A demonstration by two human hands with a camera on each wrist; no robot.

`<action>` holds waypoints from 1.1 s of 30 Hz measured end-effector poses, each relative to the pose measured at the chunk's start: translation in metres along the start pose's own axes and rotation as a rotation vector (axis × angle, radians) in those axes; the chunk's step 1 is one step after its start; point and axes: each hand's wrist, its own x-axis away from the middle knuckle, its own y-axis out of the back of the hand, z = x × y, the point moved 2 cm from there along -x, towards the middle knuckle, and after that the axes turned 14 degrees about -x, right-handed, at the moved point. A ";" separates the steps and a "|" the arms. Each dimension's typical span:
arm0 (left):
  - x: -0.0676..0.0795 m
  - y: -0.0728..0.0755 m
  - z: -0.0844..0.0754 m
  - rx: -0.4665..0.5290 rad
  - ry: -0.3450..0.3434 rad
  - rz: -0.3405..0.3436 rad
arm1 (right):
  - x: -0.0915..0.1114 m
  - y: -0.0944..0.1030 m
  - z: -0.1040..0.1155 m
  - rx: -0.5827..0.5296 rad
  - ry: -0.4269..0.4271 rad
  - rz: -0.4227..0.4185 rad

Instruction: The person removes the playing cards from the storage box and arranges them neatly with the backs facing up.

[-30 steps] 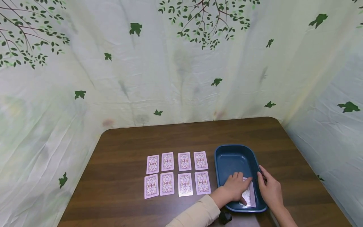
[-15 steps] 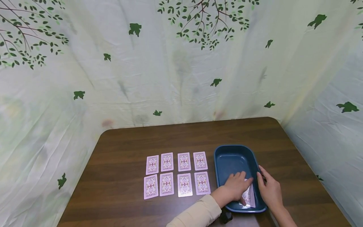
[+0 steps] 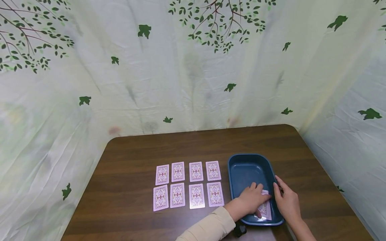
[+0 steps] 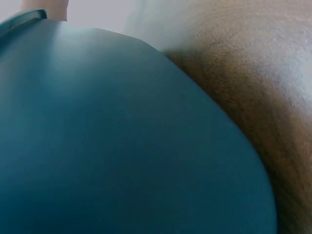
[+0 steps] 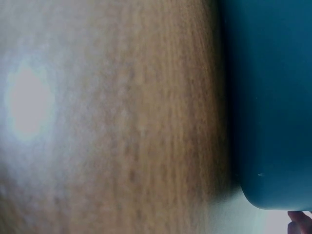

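In the head view, a deep blue plastic tray [image 3: 249,174] stands at the right of the table. My left hand [image 3: 248,199] reaches over its left side, with thumb and fingers around a few purple-patterned playing cards [image 3: 265,211] at the near end. The hand covers part of the cards. My right hand [image 3: 287,202] holds the tray's right rim, thumb at the edge and fingers along the outside. The tray's outer wall [image 4: 136,136] fills much of the left wrist view. In the right wrist view the tray wall [image 5: 273,107] lies at the right, with fingertips [image 5: 301,225] at the lower corner.
Left of the tray, several face-down playing cards [image 3: 197,196] lie in two rows on the brown wooden table [image 3: 129,187]. A small black object [image 3: 240,231] sits by the tray's near edge. A pale leaf-printed curtain [image 3: 193,100] hangs behind the table.
My left fingers have shifted slightly to the right over the cards in the tray, and the cards' exposed edges have changed a little. My right hand stays at the rim.
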 end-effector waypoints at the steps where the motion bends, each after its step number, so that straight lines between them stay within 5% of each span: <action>1: 0.000 0.000 0.000 0.007 -0.002 0.000 | 0.000 0.000 0.000 0.000 0.002 -0.002; 12: 0.001 -0.003 0.003 0.088 -0.026 0.010 | 0.000 0.001 0.002 0.010 0.006 -0.005; 19: 0.005 0.003 0.006 0.043 -0.027 -0.028 | 0.001 0.000 0.000 0.004 0.062 -0.040; 33: 0.044 0.037 0.035 0.034 -0.041 -0.189 | 0.001 0.000 0.001 -0.002 0.124 -0.078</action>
